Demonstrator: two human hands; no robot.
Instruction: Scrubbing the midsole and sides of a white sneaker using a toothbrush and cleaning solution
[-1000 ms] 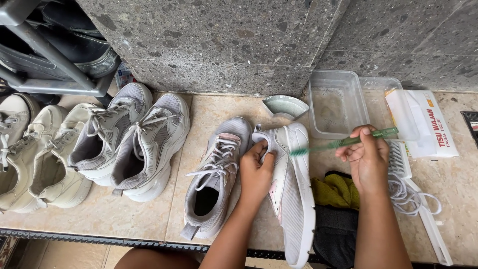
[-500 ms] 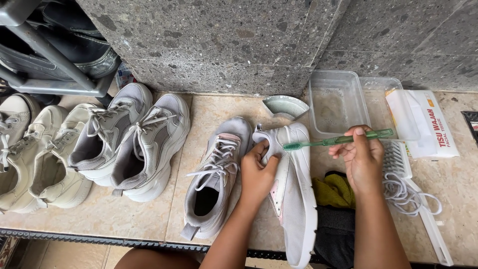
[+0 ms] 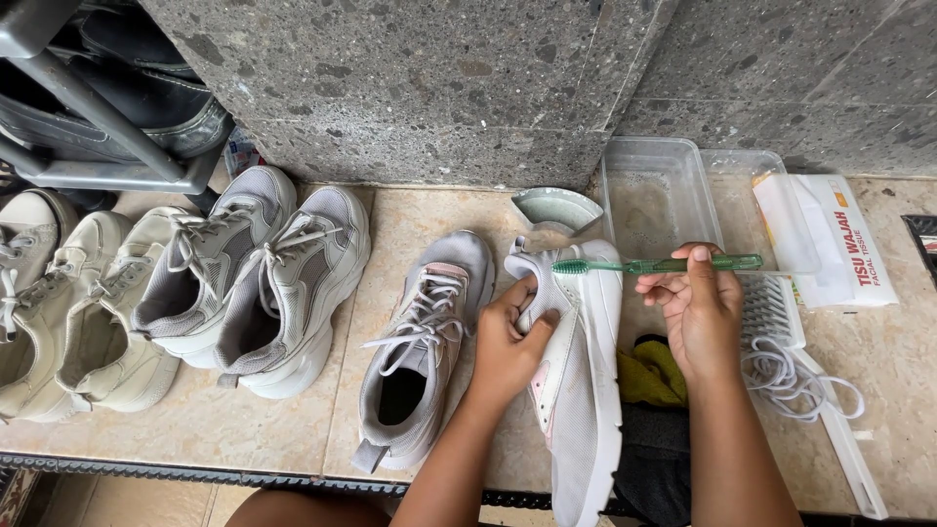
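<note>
- White sneaker (image 3: 584, 381) lies on its side at lower centre of the frame; I see my left hand (image 3: 509, 342) curled around its collar, thumb tucked inside.
- My right hand (image 3: 698, 312) pinches a green toothbrush (image 3: 656, 264) shut between fingertips, bristles near the heel.
- That light pinch could let the brush twist or drop.
- Tilted as it is, the shoe might roll from my grip toward the grey sneaker (image 3: 422, 346) beside it.
- Flicked dirt could reach the clear tray (image 3: 613, 207) above.

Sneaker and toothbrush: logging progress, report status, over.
Left hand grips white sneaker, tipped on its side. Right hand holds green toothbrush, bristles at sneaker's toe. Nothing in the way.
</note>
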